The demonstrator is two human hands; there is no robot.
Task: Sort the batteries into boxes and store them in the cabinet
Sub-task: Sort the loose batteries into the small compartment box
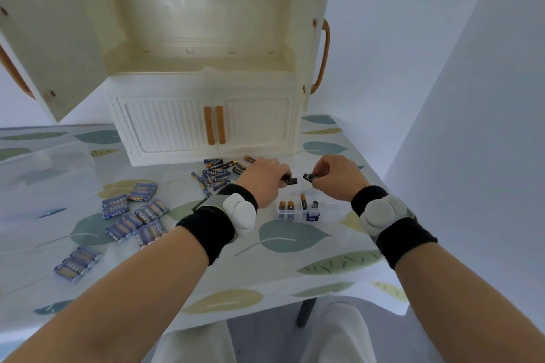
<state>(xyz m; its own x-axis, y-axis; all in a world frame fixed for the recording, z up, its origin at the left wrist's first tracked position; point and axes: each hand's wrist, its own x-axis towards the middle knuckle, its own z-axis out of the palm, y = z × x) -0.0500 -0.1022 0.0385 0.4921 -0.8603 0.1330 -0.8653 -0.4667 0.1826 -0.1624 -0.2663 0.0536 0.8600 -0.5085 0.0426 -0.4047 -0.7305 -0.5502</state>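
1. The left hand (pixel 263 178) pinches a dark battery (pixel 290 180) just above and behind the clear battery box (pixel 299 211); the right hand (pixel 336 175) pinches a second dark battery (pixel 310 176), the two tips nearly meeting over that box.
2. The clear battery box sits between the wrists on the leaf-print table (pixel 283 268) and holds only a few batteries standing upright, so I judge the sorting barely begun.
3. Left of the box, shrink-wrapped blue packs (pixel 134 216) lie unopened, with one more pack (pixel 76 264) nearer the table edge.
4. Behind and left of the box, a loose heap of batteries (pixel 219 171) waits (blue and black-and-gold mixed).
5. Far left of the box stands a large clear bin (pixel 44 168); its contents are too faint to make out.
6. Beyond the box, the white cabinet (pixel 206 68) has its upper doors open and its shelf bare, while the lower doors are closed; nothing is stored yet.
7. The fingertips hide how each battery is gripped, labels are unreadable, and the left cabinet door is cut off by the frame.
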